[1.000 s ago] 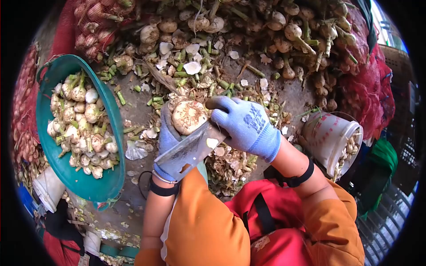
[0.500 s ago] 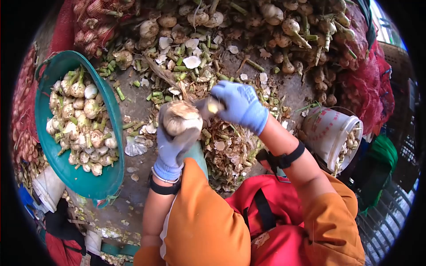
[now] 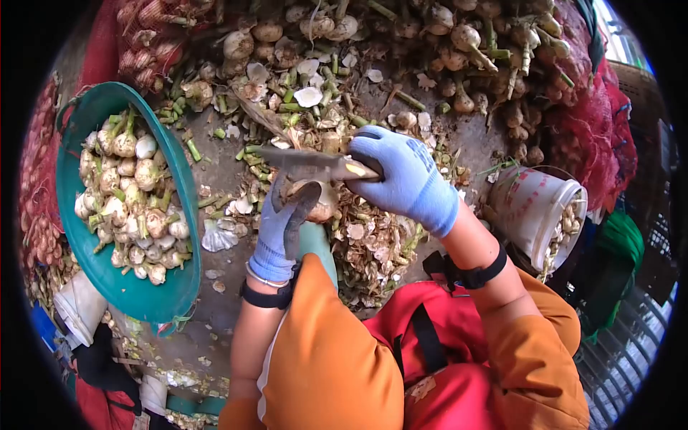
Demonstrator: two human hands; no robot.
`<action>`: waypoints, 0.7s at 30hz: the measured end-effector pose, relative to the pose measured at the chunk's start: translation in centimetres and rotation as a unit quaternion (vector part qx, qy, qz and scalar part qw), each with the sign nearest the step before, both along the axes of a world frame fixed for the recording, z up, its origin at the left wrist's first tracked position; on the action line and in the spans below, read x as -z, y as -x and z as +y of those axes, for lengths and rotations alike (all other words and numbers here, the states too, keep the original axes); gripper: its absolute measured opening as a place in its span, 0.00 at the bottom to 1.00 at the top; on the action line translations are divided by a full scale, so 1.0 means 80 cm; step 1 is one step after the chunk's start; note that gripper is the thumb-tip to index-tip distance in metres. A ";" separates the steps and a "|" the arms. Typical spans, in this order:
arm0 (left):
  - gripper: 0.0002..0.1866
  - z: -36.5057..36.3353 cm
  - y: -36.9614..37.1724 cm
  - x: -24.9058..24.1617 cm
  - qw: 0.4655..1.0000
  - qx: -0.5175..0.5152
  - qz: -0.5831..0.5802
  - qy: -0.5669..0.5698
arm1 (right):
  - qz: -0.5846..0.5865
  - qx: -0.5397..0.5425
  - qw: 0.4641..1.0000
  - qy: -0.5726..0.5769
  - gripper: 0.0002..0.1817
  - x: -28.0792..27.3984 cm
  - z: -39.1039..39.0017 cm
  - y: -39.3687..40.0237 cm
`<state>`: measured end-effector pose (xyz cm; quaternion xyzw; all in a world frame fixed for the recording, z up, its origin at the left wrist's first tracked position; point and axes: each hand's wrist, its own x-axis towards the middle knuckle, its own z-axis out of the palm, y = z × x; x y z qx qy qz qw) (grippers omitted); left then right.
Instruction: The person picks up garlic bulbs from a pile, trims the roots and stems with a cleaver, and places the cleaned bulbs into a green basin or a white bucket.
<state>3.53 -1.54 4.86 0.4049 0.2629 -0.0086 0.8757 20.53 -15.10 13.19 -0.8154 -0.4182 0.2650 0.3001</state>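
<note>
Scraps (image 3: 308, 97) litter the floor (image 3: 215, 154). At left, a tub (image 3: 147, 307) holds garlic (image 3: 132, 201). Next, the left hand (image 3: 276, 226) curls round a bulb (image 3: 326, 204), close beneath the knife (image 3: 308, 165); if the bulb rolled in that grip, the blade could slip into the glove. The right hand (image 3: 412, 172) is wrapped round the knife's handle; a slack hold might let it twist. At far right, a bucket (image 3: 527, 208) lies tipped and could spill if knocked.
</note>
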 end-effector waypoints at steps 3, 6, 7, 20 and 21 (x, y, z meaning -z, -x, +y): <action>0.28 0.007 0.017 -0.003 0.913 0.079 -0.065 -0.395 | -0.052 -0.014 0.998 -0.018 0.12 0.006 -0.019 0.004; 0.28 0.010 -0.002 -0.042 0.980 -0.073 0.026 -0.182 | -0.033 0.025 0.970 0.240 0.13 0.075 -0.066 -0.032; 0.28 0.015 -0.003 -0.047 0.979 -0.074 0.026 -0.186 | 0.004 0.061 0.953 0.296 0.13 0.083 -0.082 -0.039; 0.41 0.043 0.082 0.017 0.955 -0.012 0.041 -0.294 | 0.131 0.200 0.960 0.146 0.23 0.105 -0.147 0.002; 0.38 0.033 0.062 0.019 0.940 -0.013 -0.010 -0.341 | 0.156 0.191 0.954 0.170 0.25 0.101 -0.146 0.004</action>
